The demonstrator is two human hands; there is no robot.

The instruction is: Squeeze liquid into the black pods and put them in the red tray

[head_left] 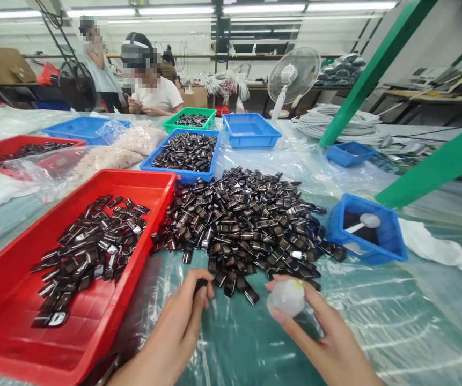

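Note:
Between the thumb and fingers of my left hand (pixel 186 305) is a small black plastic piece (pixel 201 284), partly hidden by the fingers. My right hand (pixel 315 321) grips a whitish translucent rounded thing (pixel 287 298) with a yellowish spot on top; its exact kind does not show. Just beyond both hands spreads a big heap of glossy black plastic pieces (pixel 250 225) on the green table. Left of my left hand, a large red tray (pixel 105 327) holds more of these pieces, loosely piled.
To the right, a small blue bin (pixel 375 252) holds a white spoon (pixel 369 221). Behind the heap stand a filled blue tray (pixel 214 161), a green tray (pixel 169 126) and another blue tray (pixel 250 140). Green posts (pixel 435 166) rise at right. A person (pixel 154 91) sits across the table.

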